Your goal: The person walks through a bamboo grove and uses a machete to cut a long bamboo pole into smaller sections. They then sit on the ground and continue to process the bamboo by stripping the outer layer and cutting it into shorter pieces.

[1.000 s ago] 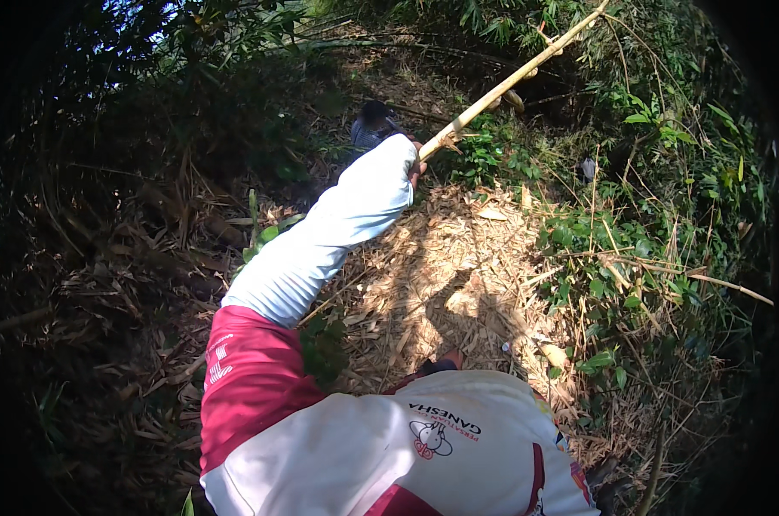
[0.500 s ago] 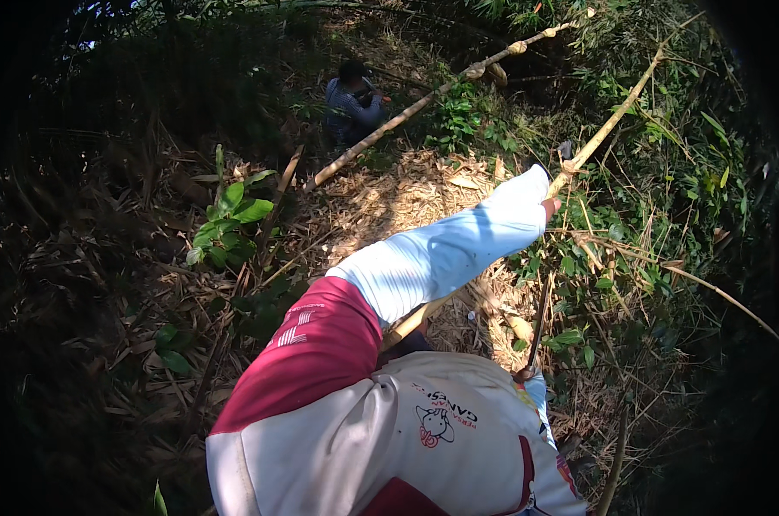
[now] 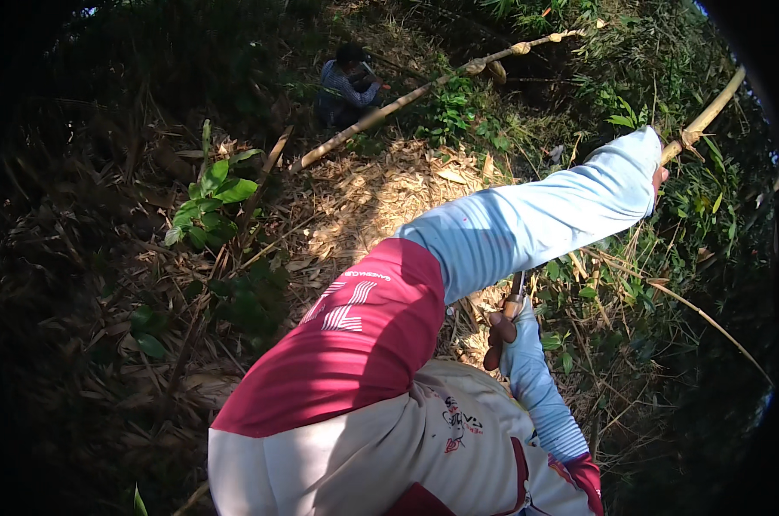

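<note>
My left arm, in a light blue sleeve, reaches across to the right. At its end my left hand (image 3: 659, 179), mostly hidden by the cuff, is closed round a pale yellow bamboo pole (image 3: 706, 116) that slants up to the right. Below that forearm, my right hand (image 3: 500, 334) grips the wooden handle of a machete (image 3: 514, 304). Only the handle and a short bit of metal show; the left sleeve covers the rest of the blade.
Another bamboo pole (image 3: 381, 113) lies slanting across the far ground. Beyond it a person (image 3: 346, 88) in a checked shirt sits low. Dry leaf litter (image 3: 389, 189) covers the ground, with a leafy green plant (image 3: 213, 198) on the left and a thin bent stem (image 3: 708, 318) on the right.
My left hand has swung to the right and slightly up, taking the bamboo pole along. My right hand has risen into view with the machete, which now passes behind the left sleeve.
</note>
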Action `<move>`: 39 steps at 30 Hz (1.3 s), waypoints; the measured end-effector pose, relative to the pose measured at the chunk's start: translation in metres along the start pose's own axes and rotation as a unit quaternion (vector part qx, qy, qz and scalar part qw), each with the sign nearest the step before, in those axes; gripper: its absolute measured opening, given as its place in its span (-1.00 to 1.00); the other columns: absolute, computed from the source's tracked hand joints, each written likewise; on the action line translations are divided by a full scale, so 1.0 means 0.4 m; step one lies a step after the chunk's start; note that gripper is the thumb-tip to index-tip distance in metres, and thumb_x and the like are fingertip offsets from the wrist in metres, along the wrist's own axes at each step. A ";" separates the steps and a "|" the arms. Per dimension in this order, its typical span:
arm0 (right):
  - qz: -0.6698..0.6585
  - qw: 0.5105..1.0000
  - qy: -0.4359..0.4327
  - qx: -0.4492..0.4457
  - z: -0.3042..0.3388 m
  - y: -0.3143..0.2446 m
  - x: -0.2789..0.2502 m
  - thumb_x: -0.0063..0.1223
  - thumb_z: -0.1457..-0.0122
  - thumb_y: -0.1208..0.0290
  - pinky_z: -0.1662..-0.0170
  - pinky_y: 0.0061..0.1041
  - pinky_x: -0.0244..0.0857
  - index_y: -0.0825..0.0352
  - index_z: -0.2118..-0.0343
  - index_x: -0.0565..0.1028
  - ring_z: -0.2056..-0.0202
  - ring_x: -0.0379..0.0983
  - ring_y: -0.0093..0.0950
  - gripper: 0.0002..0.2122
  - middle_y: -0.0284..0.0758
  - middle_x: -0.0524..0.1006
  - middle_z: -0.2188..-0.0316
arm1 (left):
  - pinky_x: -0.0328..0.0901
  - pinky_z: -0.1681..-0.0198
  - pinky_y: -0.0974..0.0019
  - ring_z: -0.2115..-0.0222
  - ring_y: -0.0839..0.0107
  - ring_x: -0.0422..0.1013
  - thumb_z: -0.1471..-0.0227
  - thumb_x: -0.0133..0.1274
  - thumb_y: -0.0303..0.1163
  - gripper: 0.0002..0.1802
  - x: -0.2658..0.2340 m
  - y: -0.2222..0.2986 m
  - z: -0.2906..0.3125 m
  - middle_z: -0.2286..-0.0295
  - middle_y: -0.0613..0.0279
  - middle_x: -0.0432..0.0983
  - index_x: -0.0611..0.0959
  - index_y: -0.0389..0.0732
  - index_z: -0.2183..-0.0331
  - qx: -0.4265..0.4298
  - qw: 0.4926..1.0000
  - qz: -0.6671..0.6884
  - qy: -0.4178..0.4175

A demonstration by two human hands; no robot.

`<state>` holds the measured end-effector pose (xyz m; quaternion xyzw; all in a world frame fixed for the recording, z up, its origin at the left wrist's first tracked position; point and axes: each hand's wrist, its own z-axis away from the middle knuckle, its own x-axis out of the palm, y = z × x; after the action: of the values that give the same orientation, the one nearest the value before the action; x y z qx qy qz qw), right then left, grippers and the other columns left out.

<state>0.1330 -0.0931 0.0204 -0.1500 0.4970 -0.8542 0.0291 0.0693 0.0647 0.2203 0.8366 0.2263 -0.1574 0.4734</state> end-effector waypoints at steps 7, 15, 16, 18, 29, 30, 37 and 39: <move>0.117 0.993 -0.014 -0.017 -0.078 -0.028 0.052 0.22 0.08 0.26 0.85 -0.49 0.08 0.32 0.05 0.26 0.83 0.22 -0.47 -0.46 -0.33 0.36 0.55 | 0.26 0.48 0.19 0.59 0.12 0.27 0.02 0.13 -0.28 -0.77 0.090 -0.027 -0.041 0.59 0.07 0.40 0.51 -0.22 0.37 0.005 0.965 0.255 0.065; 0.190 0.962 0.126 -0.149 -0.287 0.116 -0.009 0.19 0.01 0.23 0.75 -0.49 0.12 0.36 0.08 0.28 0.74 0.24 -0.50 -0.51 -0.32 0.38 0.52 | 0.25 0.17 0.39 0.28 0.34 0.36 -0.01 0.08 -0.39 -0.66 0.064 -0.053 -0.045 0.24 0.17 0.47 0.52 -0.32 0.15 -0.007 0.890 0.453 0.057; 0.183 0.957 0.142 -0.172 -0.296 0.120 -0.005 0.18 0.01 0.23 0.74 -0.50 0.13 0.36 0.08 0.27 0.73 0.25 -0.50 -0.51 -0.32 0.38 0.52 | 0.26 0.21 0.35 0.31 0.30 0.37 0.00 0.08 -0.37 -0.64 0.060 -0.068 -0.046 0.27 0.15 0.47 0.50 -0.32 0.14 0.001 0.886 0.457 0.083; 0.171 0.946 0.169 -0.218 -0.312 0.126 0.010 0.18 0.00 0.23 0.71 -0.50 0.15 0.36 0.08 0.27 0.70 0.25 -0.51 -0.52 -0.32 0.38 0.51 | 0.28 0.30 0.24 0.36 0.20 0.40 0.01 0.09 -0.32 -0.47 0.040 -0.120 -0.041 0.32 0.05 0.46 0.37 -0.33 0.02 0.041 0.917 0.386 0.092; 0.156 0.871 0.249 -0.394 -0.429 -0.005 -0.005 0.15 -0.03 0.23 0.56 -0.54 0.24 0.36 0.10 0.26 0.58 0.29 -0.54 -0.55 -0.34 0.38 0.49 | 0.35 0.29 0.10 0.37 -0.01 0.44 0.09 0.13 -0.12 -0.31 -0.356 -0.618 0.380 0.46 -0.06 0.48 0.39 -0.17 -0.07 0.088 0.915 0.182 -0.348; 0.157 0.887 0.235 -0.365 -0.441 -0.056 0.033 0.13 -0.04 0.26 0.49 -0.56 0.26 0.35 0.11 0.25 0.53 0.31 -0.55 -0.57 -0.34 0.38 0.47 | 0.34 0.30 0.11 0.38 -0.01 0.44 0.08 0.13 -0.12 -0.33 -0.393 -0.675 0.438 0.44 -0.05 0.49 0.41 -0.19 -0.05 -0.051 0.924 0.117 -0.361; 0.081 0.896 0.260 -0.352 -0.617 -0.225 0.109 0.05 -0.04 0.46 0.48 -0.57 0.26 0.31 0.10 0.26 0.51 0.30 -0.57 -0.65 -0.34 0.39 0.44 | 0.36 0.24 0.22 0.28 0.14 0.45 0.05 0.14 -0.30 -0.52 -0.519 -0.893 0.709 0.31 0.05 0.48 0.48 -0.30 0.08 -0.506 0.834 0.078 -0.208; 0.040 0.885 0.180 -0.427 -0.690 -0.248 0.079 0.09 0.02 0.46 0.55 -0.58 0.23 0.32 0.12 0.27 0.53 0.29 -0.58 -0.63 -0.33 0.39 0.43 | 0.36 0.24 0.23 0.28 0.15 0.44 0.04 0.12 -0.31 -0.54 -0.490 -0.973 0.802 0.31 0.05 0.48 0.48 -0.31 0.09 -0.580 0.798 0.079 -0.145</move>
<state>0.0341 0.1825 -0.0143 0.0287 0.8158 -0.5700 -0.0932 -0.3179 -0.0825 -0.1278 0.3879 0.1370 -0.0780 0.9081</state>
